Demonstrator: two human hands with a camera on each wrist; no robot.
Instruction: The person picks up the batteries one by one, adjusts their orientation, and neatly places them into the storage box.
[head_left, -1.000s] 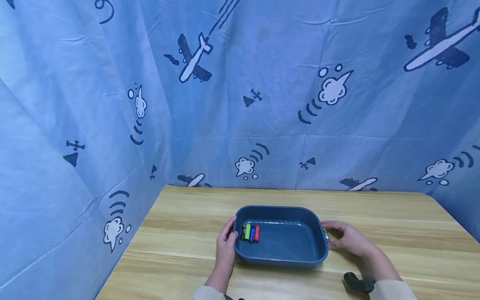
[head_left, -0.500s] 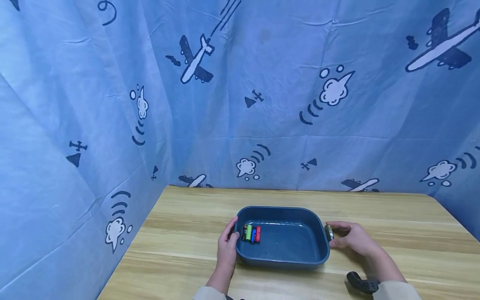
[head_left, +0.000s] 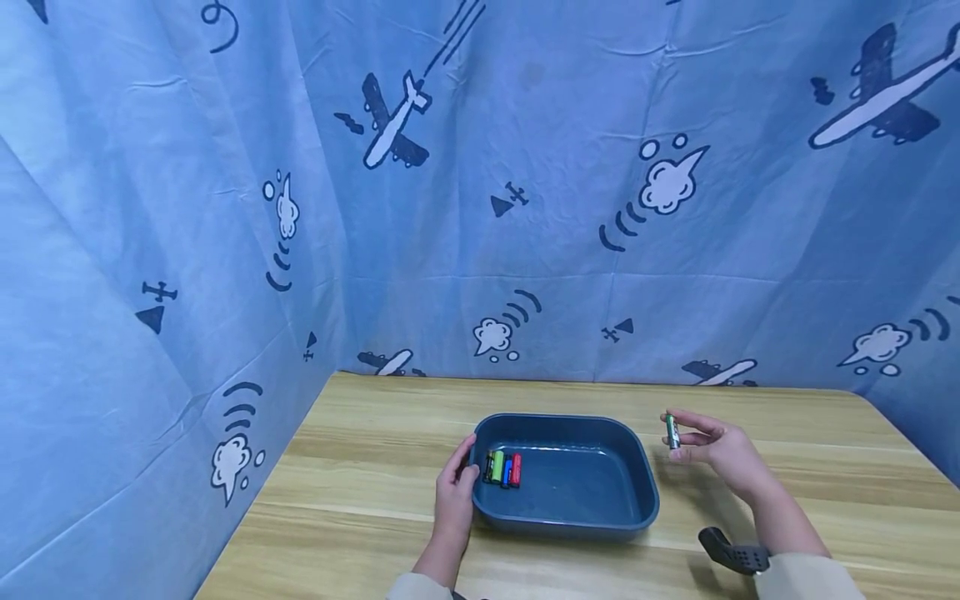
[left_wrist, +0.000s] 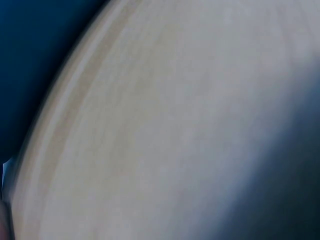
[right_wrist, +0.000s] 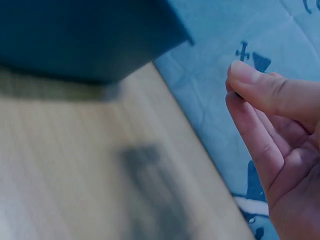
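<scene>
A dark blue rectangular basin (head_left: 573, 527) stands on the wooden table, with several batteries (head_left: 497, 468) side by side at its left end: black, light green, blue and red. My left hand (head_left: 453, 500) rests against the basin's left end, thumb and fingertips right at the rim. To the right of the basin, my right hand (head_left: 727, 454) pinches a green and silver battery (head_left: 672, 432) between thumb and fingers, held nearly upright and raised over the table. In the right wrist view, the thumb and fingertips meet and hide the battery.
The wooden table (head_left: 360, 467) runs back to a blue curtain (head_left: 555, 208) printed with planes and clouds. A black curved piece (head_left: 735, 552) sits at my right wrist. The left wrist view shows mostly blurred tabletop and part of the basin.
My right hand has lifted the green and silver battery up and away from the basin's right end, moving slightly right. The basin, the batteries inside and my left hand have stayed put.
</scene>
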